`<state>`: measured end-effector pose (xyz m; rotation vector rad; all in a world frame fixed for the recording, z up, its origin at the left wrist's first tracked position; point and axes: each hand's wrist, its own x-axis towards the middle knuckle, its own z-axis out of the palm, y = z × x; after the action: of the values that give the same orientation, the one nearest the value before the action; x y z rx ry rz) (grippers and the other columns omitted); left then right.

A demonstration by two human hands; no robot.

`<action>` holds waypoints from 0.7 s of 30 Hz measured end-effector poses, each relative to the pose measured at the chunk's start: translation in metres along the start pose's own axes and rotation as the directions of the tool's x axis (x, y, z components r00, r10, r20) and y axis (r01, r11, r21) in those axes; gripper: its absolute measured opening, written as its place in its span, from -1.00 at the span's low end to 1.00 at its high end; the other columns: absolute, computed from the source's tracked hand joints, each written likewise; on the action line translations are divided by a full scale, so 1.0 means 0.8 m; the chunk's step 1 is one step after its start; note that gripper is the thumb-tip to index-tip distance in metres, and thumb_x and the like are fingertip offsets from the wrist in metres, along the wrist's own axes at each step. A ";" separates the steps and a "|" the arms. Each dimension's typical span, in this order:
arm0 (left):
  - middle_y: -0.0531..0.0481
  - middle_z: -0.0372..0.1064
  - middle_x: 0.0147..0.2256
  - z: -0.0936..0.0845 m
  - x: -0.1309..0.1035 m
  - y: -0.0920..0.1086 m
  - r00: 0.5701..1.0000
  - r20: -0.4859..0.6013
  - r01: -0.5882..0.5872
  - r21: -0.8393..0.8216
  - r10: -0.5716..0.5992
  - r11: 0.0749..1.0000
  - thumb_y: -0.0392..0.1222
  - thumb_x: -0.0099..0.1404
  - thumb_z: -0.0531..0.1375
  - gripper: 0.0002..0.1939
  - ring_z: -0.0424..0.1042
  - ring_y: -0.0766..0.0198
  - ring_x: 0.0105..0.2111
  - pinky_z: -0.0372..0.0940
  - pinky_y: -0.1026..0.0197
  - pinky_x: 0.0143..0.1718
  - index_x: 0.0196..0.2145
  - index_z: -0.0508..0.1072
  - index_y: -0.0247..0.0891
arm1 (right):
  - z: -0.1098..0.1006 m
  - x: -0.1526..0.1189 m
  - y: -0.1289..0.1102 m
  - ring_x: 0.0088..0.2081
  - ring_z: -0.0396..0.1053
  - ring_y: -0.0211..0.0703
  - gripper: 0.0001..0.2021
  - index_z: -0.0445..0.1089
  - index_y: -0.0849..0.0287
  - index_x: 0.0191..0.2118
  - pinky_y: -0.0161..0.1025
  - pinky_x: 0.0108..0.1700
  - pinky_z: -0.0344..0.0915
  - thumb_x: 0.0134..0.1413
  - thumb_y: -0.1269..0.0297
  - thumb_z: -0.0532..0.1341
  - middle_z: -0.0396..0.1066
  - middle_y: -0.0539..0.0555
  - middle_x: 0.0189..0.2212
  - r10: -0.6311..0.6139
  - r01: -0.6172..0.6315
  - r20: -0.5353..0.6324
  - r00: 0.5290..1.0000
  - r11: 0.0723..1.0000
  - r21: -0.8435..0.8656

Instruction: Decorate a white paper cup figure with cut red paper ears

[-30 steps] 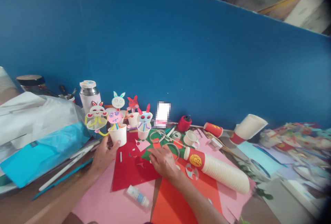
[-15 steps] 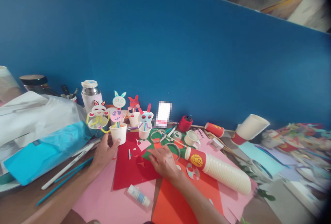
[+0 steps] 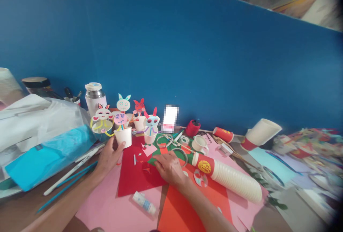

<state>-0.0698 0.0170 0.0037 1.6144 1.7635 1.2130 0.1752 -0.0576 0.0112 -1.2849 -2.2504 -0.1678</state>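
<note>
While left hand (image 3: 110, 155) holds white cup (image 3: 124, 138) | glue stick (image 3: 145, 203) label illegible

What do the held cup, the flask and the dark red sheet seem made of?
Cup: probably matte paper, from its thin rim and dull white sides. Flask: metal collar, from its silvery shine; pale body unclear. Dark red sheet: matte, likely paper, flat without glare.

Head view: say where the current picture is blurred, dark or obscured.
Head view, far right: the tangled multicoloured craft heap is smeared; head view, centre: the upright white rectangle before the blue wall is pixelated, hiding its detail; head view, top right: the corner falls to black; head view, left of centre: the white tapered paper cup in the left hand's grip looks clearer.
</note>
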 end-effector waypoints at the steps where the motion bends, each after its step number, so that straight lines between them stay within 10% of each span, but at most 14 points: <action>1: -0.18 0.42 -0.23 -0.001 0.001 -0.002 1.000 0.028 -0.011 0.019 0.011 1.000 0.02 0.07 0.11 -0.51 0.41 0.03 -0.23 0.28 0.08 -0.23 -0.09 0.29 -0.30 | 0.000 0.000 0.000 -0.48 0.32 -0.22 -0.84 0.34 0.10 -0.26 -0.25 -0.28 0.02 0.10 0.41 0.04 0.44 -0.01 -0.50 0.000 0.000 0.000 1.000 1.000 0.002; 21: -0.21 0.36 -0.11 -0.002 0.000 -0.017 0.982 0.142 -0.124 -0.038 0.128 0.992 0.06 0.18 -0.03 -0.48 0.34 0.02 -0.11 0.23 0.05 -0.12 -0.01 0.22 -0.34 | -0.005 0.001 -0.002 -0.50 0.27 -0.26 -0.83 0.34 0.15 -0.34 -0.28 -0.33 -0.01 0.11 0.42 0.02 0.41 -0.02 -0.54 -0.043 0.044 -0.062 0.997 0.999 0.004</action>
<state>-0.0785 0.0176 -0.0072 1.7733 1.5688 1.1400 0.1751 -0.0595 0.0155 -1.2119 -2.2255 -0.2142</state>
